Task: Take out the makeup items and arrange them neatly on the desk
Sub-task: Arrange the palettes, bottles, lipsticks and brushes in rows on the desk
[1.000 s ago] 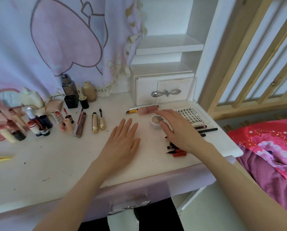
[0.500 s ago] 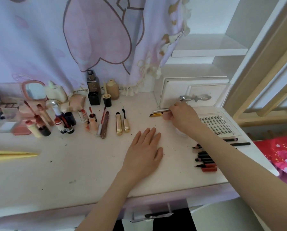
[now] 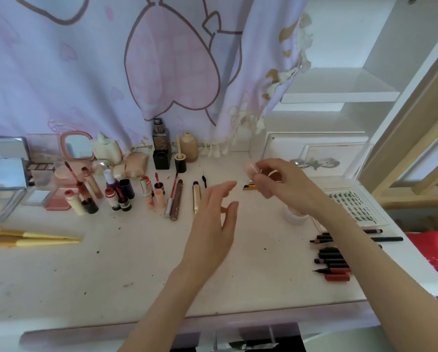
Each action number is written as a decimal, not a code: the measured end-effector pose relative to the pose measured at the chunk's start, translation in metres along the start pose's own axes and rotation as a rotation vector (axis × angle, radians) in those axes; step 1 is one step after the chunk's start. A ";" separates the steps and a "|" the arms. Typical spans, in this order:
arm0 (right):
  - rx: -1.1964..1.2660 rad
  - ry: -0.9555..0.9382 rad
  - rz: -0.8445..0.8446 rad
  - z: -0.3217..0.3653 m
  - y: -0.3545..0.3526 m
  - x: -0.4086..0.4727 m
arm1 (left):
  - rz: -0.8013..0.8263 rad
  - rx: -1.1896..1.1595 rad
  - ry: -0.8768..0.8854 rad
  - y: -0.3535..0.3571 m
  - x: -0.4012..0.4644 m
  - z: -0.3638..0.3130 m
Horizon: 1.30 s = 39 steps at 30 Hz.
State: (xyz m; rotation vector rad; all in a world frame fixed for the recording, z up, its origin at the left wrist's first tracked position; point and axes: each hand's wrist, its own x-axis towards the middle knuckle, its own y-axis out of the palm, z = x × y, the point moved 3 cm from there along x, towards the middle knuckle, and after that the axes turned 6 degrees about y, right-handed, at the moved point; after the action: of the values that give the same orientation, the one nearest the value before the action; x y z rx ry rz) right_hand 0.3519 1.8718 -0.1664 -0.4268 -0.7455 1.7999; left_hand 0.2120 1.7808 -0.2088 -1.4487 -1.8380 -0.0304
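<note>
The right hand [image 3: 286, 184] pinches a blurred pink tube [image 3: 251, 168] in curled fingers above the desk [image 3: 111, 270], near the back edge beside the drawer [image 3: 317, 158]. The left hand [image 3: 213, 224] hovers mid-desk, fingers loosely spread, holding nothing. The widest bare stretch runs along the front edge. Two yellow-handled brushes [image 3: 32, 238] lie at the left edge; pencils [image 3: 332, 260] cluster by the right edge, count unclear.
</note>
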 end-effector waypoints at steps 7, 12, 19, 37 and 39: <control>0.823 0.182 0.356 0.029 0.039 -0.023 | 0.069 0.184 0.120 -0.052 0.010 -0.004; 0.820 0.399 0.461 0.040 0.073 -0.034 | 0.046 0.144 0.094 -0.066 -0.005 0.000; 0.747 0.441 0.196 0.052 0.101 -0.040 | 0.115 0.244 -0.056 -0.073 -0.009 0.021; 0.655 0.142 -0.099 0.008 0.113 -0.040 | 0.280 0.080 0.037 -0.061 -0.029 0.031; 0.604 0.133 -0.102 0.007 0.115 -0.039 | 0.236 0.034 -0.029 -0.059 -0.031 0.033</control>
State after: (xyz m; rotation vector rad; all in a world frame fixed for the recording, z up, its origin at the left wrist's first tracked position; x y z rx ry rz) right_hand 0.2795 1.8083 -0.2405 -0.0999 -0.1077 1.7771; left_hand 0.1458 1.7504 -0.2240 -1.6403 -1.6708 0.1383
